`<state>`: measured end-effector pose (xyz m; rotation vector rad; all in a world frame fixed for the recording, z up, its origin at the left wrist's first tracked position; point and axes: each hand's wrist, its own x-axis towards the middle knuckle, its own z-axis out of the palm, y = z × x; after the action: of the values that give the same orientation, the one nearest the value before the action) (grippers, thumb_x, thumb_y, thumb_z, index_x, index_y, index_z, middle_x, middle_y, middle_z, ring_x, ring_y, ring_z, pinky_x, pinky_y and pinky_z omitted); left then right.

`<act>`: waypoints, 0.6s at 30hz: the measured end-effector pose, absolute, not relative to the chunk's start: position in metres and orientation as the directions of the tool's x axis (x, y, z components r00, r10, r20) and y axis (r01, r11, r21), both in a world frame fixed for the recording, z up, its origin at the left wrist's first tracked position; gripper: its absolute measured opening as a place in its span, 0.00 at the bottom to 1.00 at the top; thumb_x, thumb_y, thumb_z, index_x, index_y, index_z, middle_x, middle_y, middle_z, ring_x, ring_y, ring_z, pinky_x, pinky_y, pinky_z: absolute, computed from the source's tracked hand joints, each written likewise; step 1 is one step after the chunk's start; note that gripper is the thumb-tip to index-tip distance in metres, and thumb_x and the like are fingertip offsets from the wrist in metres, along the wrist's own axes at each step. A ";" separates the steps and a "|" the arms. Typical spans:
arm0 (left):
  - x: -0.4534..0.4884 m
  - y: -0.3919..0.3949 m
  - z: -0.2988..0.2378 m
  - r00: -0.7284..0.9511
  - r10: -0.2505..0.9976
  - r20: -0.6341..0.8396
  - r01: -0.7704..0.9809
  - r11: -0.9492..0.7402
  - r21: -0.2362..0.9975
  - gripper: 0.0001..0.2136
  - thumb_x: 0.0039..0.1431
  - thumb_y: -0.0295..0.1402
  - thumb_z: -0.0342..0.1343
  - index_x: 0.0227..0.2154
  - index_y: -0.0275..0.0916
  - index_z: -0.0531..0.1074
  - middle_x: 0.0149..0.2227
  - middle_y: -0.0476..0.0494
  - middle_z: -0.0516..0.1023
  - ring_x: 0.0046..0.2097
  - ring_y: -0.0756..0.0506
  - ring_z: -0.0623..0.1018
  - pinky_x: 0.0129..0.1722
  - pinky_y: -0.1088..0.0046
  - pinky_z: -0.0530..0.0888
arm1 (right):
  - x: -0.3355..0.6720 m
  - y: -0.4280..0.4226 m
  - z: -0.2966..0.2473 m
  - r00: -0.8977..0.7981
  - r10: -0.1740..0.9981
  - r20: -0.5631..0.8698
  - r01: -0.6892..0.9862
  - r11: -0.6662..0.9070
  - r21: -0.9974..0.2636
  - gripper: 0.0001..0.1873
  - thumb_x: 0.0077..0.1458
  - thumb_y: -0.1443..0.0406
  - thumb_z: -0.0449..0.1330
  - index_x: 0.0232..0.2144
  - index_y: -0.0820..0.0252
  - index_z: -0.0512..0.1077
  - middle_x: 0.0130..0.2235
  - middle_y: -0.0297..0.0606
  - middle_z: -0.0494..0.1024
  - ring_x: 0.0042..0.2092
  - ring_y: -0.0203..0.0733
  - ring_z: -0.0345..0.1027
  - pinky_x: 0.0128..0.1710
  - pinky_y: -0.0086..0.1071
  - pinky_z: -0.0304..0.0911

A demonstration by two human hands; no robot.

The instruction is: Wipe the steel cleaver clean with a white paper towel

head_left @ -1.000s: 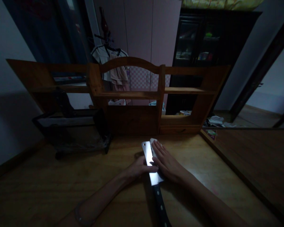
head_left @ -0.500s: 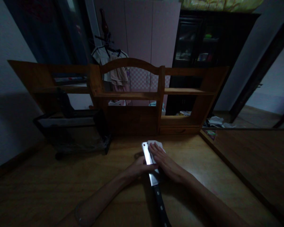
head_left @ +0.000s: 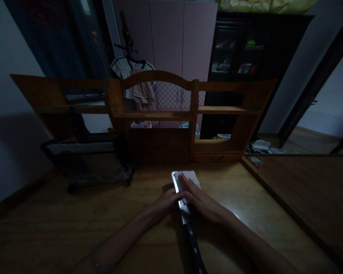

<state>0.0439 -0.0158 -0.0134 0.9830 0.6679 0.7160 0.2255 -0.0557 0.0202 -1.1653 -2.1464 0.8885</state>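
Note:
A cleaver with a shiny blade and a black riveted handle points away from me over the table, its handle toward my body. My left hand grips the blade from its left side; the fingers beneath it are mostly hidden. On the upper face of the blade, my right hand presses a folded white cloth, or perhaps a tissue, with fingers together and laid nearly flat. The cloth covers most of the blade's far end and sticks out past the right edge.
Along the table's back stands a wooden shelf unit. A dark-framed box-like object sits at the left. To the right runs a raised wooden edge. Beyond are hanging clothes and a pink wardrobe.
My right hand has slid the cloth left across the blade, covering the far end and its hole. The left hand still grips the blade in nearly the same place.

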 end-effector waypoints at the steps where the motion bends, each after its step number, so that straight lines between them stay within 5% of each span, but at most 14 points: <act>1: 0.045 -0.015 -0.015 0.596 0.784 -0.173 -0.240 0.380 0.893 0.16 0.51 0.38 0.65 0.38 0.30 0.78 0.35 0.39 0.81 0.37 0.45 0.78 0.40 0.71 0.71 | 0.225 -0.056 0.022 -0.480 0.864 0.152 0.514 0.418 -0.750 0.34 0.64 0.47 0.41 0.67 0.42 0.35 0.69 0.27 0.34 0.70 0.45 0.26 0.68 0.49 0.33; 7: 0.044 -0.011 -0.020 0.577 0.797 -0.178 -0.328 0.425 0.844 0.11 0.48 0.30 0.63 0.36 0.32 0.78 0.35 0.41 0.80 0.35 0.46 0.78 0.35 0.72 0.72 | 0.221 -0.055 0.030 -0.549 0.801 0.238 0.515 0.549 -0.658 0.28 0.67 0.53 0.38 0.67 0.47 0.42 0.69 0.28 0.37 0.70 0.41 0.29 0.69 0.46 0.30; 18: 0.041 -0.012 -0.019 0.535 0.812 -0.232 -0.322 0.450 0.833 0.11 0.49 0.30 0.63 0.36 0.31 0.78 0.34 0.42 0.81 0.36 0.46 0.78 0.39 0.71 0.72 | 0.225 -0.048 0.024 -0.535 0.794 0.289 0.553 0.587 -0.591 0.27 0.67 0.54 0.41 0.66 0.46 0.47 0.69 0.29 0.37 0.70 0.43 0.28 0.68 0.48 0.32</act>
<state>0.0409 -0.0124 -0.0187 0.8225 0.6914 0.7747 0.2247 -0.0478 0.0242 -1.0686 -2.2805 0.5925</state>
